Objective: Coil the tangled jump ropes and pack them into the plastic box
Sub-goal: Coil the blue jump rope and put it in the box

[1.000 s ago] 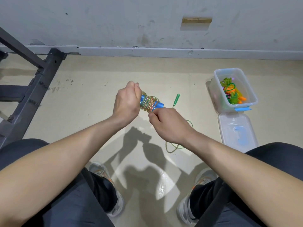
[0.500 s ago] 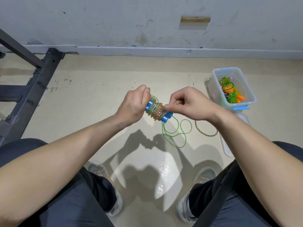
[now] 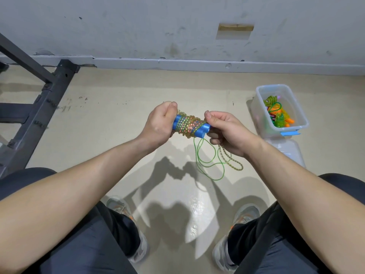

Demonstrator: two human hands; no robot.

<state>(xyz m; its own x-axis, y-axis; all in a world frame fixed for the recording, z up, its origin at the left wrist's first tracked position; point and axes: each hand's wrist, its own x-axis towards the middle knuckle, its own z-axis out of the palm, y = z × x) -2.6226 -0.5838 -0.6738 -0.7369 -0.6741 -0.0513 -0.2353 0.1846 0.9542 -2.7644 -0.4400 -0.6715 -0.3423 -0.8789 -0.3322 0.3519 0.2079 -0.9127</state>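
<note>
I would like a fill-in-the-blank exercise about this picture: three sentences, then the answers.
1. The wrapped handles are ___ in colour.
2. The box stands on the person's ___ side.
3. The thin rope hanging loose is ___ in colour.
Answers: blue; right; green.

Bare floor point(image 3: 122, 107) lies open ahead of me to the uncovered box point(image 3: 260, 111); its lid point(image 3: 286, 153) lies nearer, and a frame point(image 3: 53, 91) blocks my left.

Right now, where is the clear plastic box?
Head view: the clear plastic box stands on the floor at right, past the right hand, its lid lying just nearer.
</note>
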